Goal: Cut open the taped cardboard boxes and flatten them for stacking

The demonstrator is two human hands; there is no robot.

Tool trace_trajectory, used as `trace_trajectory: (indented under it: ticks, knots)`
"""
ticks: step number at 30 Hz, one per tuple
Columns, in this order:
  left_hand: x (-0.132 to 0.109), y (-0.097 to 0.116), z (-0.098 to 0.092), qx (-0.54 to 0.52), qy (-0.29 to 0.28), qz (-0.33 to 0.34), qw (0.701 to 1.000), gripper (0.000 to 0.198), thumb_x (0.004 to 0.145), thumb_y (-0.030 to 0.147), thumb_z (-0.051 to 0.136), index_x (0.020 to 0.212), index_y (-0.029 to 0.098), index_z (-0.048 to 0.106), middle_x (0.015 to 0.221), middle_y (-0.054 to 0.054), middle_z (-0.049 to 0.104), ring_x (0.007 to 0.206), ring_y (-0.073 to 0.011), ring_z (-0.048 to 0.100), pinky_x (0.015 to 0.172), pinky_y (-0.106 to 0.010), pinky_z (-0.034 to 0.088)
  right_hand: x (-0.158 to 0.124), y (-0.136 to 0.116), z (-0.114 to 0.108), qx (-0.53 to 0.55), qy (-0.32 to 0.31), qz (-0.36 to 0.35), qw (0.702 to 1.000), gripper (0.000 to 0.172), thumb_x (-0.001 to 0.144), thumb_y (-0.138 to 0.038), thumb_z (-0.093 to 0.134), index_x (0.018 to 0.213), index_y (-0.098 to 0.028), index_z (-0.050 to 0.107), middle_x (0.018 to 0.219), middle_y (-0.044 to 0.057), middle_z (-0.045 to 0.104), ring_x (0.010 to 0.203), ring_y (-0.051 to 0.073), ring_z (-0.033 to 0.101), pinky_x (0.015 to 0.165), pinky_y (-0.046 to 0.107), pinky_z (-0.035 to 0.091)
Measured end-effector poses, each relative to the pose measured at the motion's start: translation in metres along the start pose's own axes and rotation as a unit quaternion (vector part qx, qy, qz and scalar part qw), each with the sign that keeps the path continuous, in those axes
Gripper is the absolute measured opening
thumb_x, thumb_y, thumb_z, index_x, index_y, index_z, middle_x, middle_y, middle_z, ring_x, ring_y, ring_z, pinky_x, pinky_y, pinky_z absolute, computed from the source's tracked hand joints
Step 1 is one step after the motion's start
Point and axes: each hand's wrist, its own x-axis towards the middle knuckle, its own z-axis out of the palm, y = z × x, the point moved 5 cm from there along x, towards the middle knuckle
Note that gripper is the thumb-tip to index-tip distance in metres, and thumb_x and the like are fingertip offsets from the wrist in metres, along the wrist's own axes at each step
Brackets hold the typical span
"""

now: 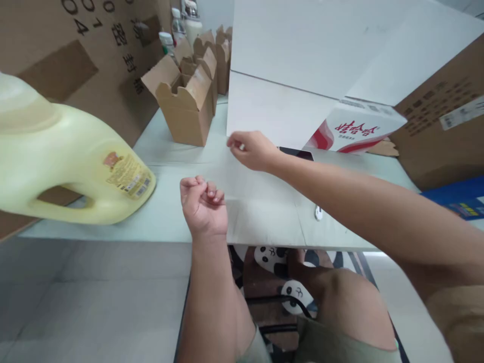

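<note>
My left hand (205, 209) is raised over the front edge of the table, palm turned up. Its fingers are curled in, with the thumb pressed to them; whatever they might hold is too small or hidden to make out. Farther in and to the right, my right hand (252, 150) is above the tabletop (260, 212), thumb and forefinger closed into a small ring. Nothing nameable shows in that pinch. Just behind my right wrist lies a flat dark object (298, 153), partly covered by the forearm. A small white item (318, 213) lies beside the forearm.
A large pale-yellow jug (91, 136) stands at the left. Open cardboard boxes (187, 113) and bottles (192, 27) are at the back. A big white box (283, 101) fills the back middle, beside a white-and-red carton (357, 128). A blue package (457, 196) lies at right.
</note>
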Motion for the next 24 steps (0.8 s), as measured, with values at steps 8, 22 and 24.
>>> trace_trajectory:
  ticks: [8,22,24]
  knots:
    - [0.002,0.007,0.002,-0.011,0.042,-0.027,0.999,0.04,0.052,0.011,0.073,0.08,0.025,0.048,0.067,0.008,0.046,0.047,-0.0044,0.037,0.041,-0.018,0.028,0.109,-0.05,0.033,-0.06,0.029,-0.038,0.997,0.026,0.101,-0.026,0.053,0.121,-0.018,0.066,0.164,0.008,0.042,0.133,0.033,0.064,0.111,0.049,0.051]
    - [-0.017,0.038,-0.008,0.152,0.191,0.336,0.91,0.011,0.076,0.015,0.049,0.082,0.023,0.046,0.089,0.001,0.048,0.093,-0.0157,0.056,0.089,-0.03,0.041,-0.06,0.013,-0.017,0.114,0.215,-0.021,0.97,0.006,0.086,-0.02,0.069,0.083,-0.024,0.065,0.08,0.001,0.07,0.063,0.014,0.061,0.071,0.033,0.053]
    - [-0.012,0.036,-0.009,0.17,0.176,0.328,0.913,0.008,0.083,0.02,0.047,0.089,0.025,0.048,0.097,0.0,0.054,0.107,-0.0182,0.058,0.096,-0.032,0.039,-0.117,0.031,-0.031,0.131,0.265,-0.046,0.954,0.012,0.083,-0.021,0.073,0.087,-0.027,0.063,0.084,0.001,0.072,0.057,0.013,0.057,0.057,0.031,0.048]
